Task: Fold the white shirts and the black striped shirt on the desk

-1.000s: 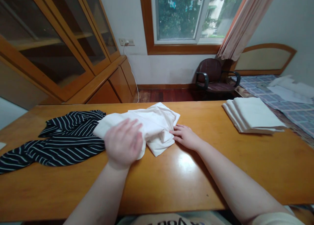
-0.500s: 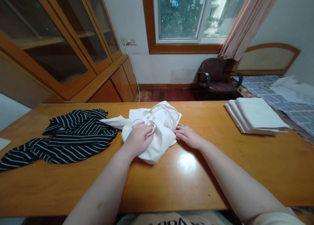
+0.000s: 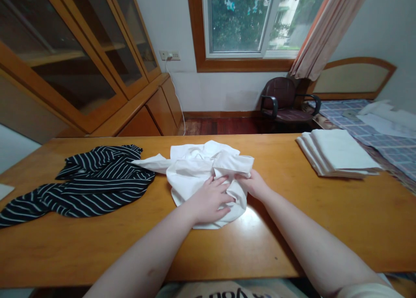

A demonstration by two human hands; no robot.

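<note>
A crumpled white shirt (image 3: 188, 181) lies on the wooden table (image 3: 250, 254) in front of me, one sleeve stretching left onto a black-and-white striped garment (image 3: 110, 185). My left hand (image 3: 212, 200) rests on the front of the white cloth with its fingers spread. At the right side of the shirt, my right hand (image 3: 254, 184) has hold of a raised fold; its fingertips are partly hidden by the fabric.
A stack of folded white cloths (image 3: 339, 153) sits at the table's right end. Beyond the far edge are an office chair (image 3: 282, 98) and a bed (image 3: 344, 109). A glass-door cabinet (image 3: 107, 120) stands at the left.
My left hand has slid right and toward me over the shirt. My right hand, earlier lying flat beside it, now grips its right side, where a fold has been lifted.
</note>
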